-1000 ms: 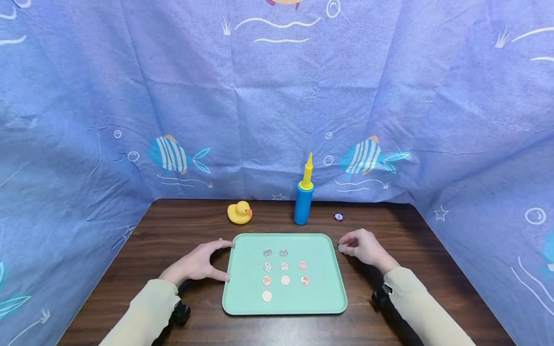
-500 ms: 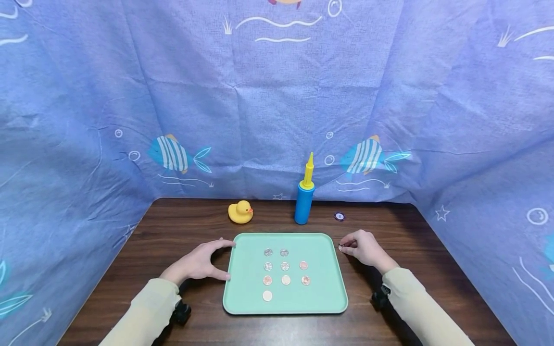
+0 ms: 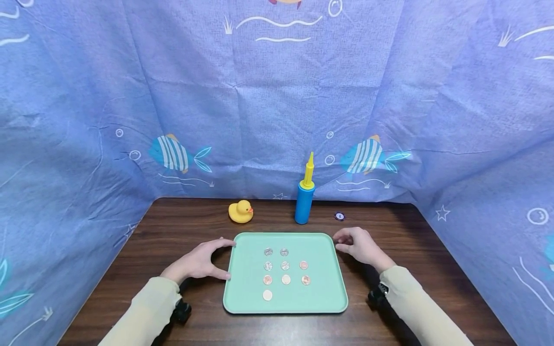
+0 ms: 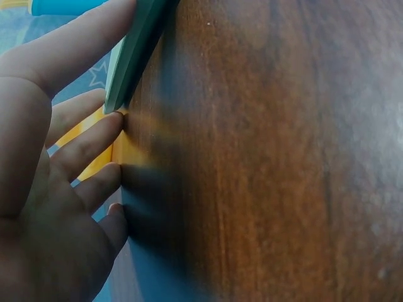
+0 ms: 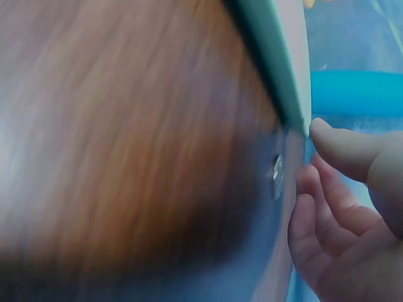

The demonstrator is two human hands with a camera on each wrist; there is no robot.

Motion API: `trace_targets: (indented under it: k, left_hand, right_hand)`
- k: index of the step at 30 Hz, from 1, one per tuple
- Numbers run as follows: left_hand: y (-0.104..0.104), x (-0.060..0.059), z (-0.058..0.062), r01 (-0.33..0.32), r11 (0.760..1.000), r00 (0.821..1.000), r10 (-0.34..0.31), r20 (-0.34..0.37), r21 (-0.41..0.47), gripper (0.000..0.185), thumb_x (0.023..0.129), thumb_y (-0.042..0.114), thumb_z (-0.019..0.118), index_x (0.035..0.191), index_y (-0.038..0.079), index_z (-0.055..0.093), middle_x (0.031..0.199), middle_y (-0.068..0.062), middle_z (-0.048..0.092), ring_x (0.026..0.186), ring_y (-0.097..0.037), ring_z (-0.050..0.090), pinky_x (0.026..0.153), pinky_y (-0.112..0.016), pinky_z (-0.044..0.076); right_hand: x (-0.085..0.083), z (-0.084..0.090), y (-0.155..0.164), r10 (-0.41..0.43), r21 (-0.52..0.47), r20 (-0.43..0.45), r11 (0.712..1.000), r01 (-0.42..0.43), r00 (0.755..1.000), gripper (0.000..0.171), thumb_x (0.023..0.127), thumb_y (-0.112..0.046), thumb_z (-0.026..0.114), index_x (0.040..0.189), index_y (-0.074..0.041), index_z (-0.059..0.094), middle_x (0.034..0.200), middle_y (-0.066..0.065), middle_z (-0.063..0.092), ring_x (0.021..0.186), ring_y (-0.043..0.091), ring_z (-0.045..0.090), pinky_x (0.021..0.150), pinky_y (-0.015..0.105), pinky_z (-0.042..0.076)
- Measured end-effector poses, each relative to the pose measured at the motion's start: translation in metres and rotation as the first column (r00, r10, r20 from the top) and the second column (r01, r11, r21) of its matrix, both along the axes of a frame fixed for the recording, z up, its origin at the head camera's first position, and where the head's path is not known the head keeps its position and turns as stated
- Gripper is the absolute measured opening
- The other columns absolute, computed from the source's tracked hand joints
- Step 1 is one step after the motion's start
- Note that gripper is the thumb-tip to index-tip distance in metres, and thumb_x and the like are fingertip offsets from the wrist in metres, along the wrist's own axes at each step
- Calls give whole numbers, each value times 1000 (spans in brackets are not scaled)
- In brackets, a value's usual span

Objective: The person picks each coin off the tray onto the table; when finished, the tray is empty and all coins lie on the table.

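Head view: the left hand (image 3: pixel 200 262) is bracing the green tray (image 3: pixel 246 298) on the counter (image 3: pixel 173 226), fingers loosely spread.

Right wrist view: the right hand (image 5: pixel 343 207) is hovering, curled, over a coin (image 5: pixel 276 168); contents unclear. Thin, stiff, slippery, it looks best pinched by its edges.

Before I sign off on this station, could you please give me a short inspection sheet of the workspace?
Surface: dark wooden table.
Job's things: green tray holding nine coins in rows.
Clutter: yellow rubber duck, blue pump with yellow nozzle, small round token, all behind the tray.
Hands: left hand touches the tray's left edge with spread fingers; right hand is curled at the far right corner; whether it holds anything cannot be told.
Cables: nothing seen.
Surroundings: blue fish-print cloth on three sides.
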State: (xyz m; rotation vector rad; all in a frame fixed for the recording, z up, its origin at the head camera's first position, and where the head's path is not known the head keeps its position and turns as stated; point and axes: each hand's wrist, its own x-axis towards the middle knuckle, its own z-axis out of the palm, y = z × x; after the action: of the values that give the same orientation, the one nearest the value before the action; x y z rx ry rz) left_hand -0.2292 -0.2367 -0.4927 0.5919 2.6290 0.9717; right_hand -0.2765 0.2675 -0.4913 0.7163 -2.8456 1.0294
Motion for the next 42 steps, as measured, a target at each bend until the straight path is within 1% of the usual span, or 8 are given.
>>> trace_targets:
  k: [4,9,14,17,25,32,37,42]
  left_hand:
    - [0,0,0,3,1000,1000,-3,1,7,88,77,43,95,152,18,55,159,-13,49,155,-47,29,118,-69,30]
    - [-1,0,0,8,1000,1000,-8,-6,3,88,77,44,94,152,18,55,159,-12,49,154,-47,29,119,-68,30]
    - [-1,0,-1,5,1000,1000,-5,-4,5,88,77,44,94,152,18,55,160,-13,48,155,-46,29,118,-68,31]
    - [-1,1,-1,-3,1000,1000,3,-5,5,88,77,45,94,152,18,55,160,-13,48,155,-46,29,118,-68,31]
    - [0,3,0,-10,999,999,8,-45,-35,89,77,49,93,151,18,57,159,-13,49,151,-44,36,117,-68,33]
    - [2,1,3,17,998,995,-23,-98,-64,90,76,52,93,150,14,58,152,-8,57,143,-37,47,115,-62,39]
    - [3,0,6,36,995,992,-47,-119,-92,90,75,53,93,148,12,60,149,-7,59,140,-36,49,113,-60,41]
    - [3,0,7,36,994,992,-48,-119,-102,90,74,53,93,147,12,61,148,-6,60,138,-35,51,112,-59,42]
  right_hand:
    - [1,7,-15,35,-13,20,999,-35,999,15,92,-5,80,107,-7,79,93,-2,74,81,9,65,71,27,55]
    - [1,17,-35,115,0,10,993,-115,993,16,93,-7,79,109,-6,79,99,3,76,85,10,66,75,30,58]
    - [0,25,-55,190,40,19,981,-191,982,18,94,-8,79,111,-5,78,101,6,76,86,10,68,75,30,58]
    - [-1,30,-66,213,70,30,974,-214,977,18,94,-8,79,112,-4,78,101,6,76,86,11,67,74,28,57]
    - [-1,38,-88,253,111,53,960,-258,966,20,96,-10,78,115,-4,77,100,4,74,88,14,70,77,27,58]
    - [-2,40,-94,269,117,56,955,-274,961,22,96,-9,78,116,-2,76,101,7,75,88,15,70,77,30,59]
    - [0,41,-96,269,130,64,952,-276,961,21,96,-9,77,116,-3,76,100,5,75,86,14,70,76,28,58]
    - [-1,43,-101,291,135,77,945,-299,954,22,96,-8,77,117,-1,76,104,9,76,87,16,70,78,29,59]
